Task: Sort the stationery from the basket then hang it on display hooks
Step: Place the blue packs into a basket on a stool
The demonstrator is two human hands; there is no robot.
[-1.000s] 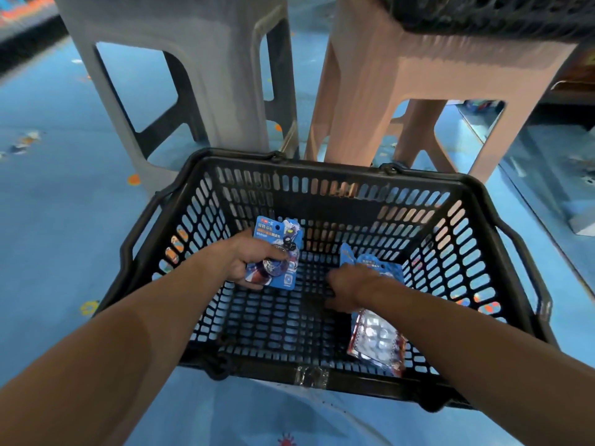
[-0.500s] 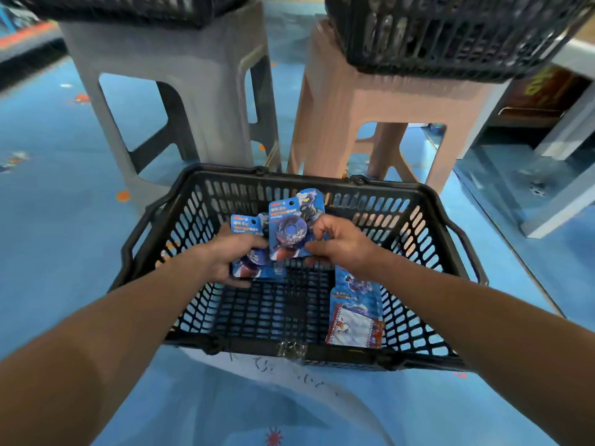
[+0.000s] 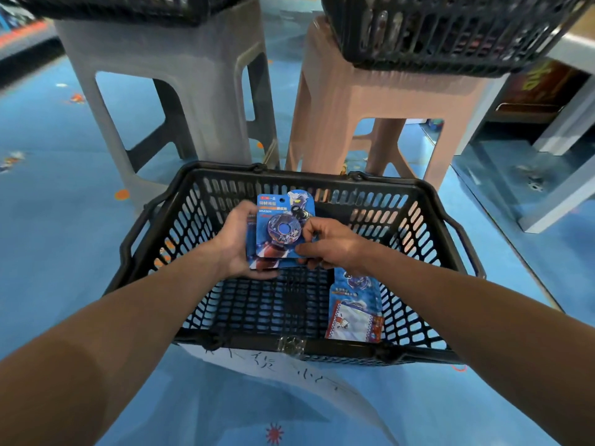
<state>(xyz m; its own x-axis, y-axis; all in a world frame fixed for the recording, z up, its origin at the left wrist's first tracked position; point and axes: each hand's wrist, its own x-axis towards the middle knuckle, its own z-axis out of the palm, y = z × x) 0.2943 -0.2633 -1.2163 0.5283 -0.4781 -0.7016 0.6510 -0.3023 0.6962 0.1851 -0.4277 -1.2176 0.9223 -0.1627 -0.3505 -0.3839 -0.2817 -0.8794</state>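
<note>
Sheet under basket: white paper (image 3: 257, 365) with handwriting lies on the blue floor (image 3: 64, 252), partly beneath the black shopping basket (image 3: 322, 349).
Loose packet: one blue packet (image 3: 354, 312) lies flat on the basket floor by the near right corner, apart from both hands and not yet sorted.
Step in hand: judged to be stacking matching cards before hanging. It would go best with the edges and the hang holes squared up, so the pair slides onto a hook together. The round blister should stay free of pressure.
Left hand: left hand (image 3: 240, 239) cups the stack from its left side, fingers curled behind and under the cards.
Right hand: right hand (image 3: 331, 244) pinches the lower right edge of the front blister card (image 3: 283, 220) between thumb and curled fingers.
Card against fingers: the front card stands upright between the two hands above the basket. A second card (image 3: 267, 262) shows behind it, offset low and to the left.
Stools: a grey stool (image 3: 180, 75) and a pink stool (image 3: 370, 91) stand just beyond the basket.
Farthest: another black basket (image 3: 434, 30) sits on the pink stool, its contents too blurred to name.
</note>
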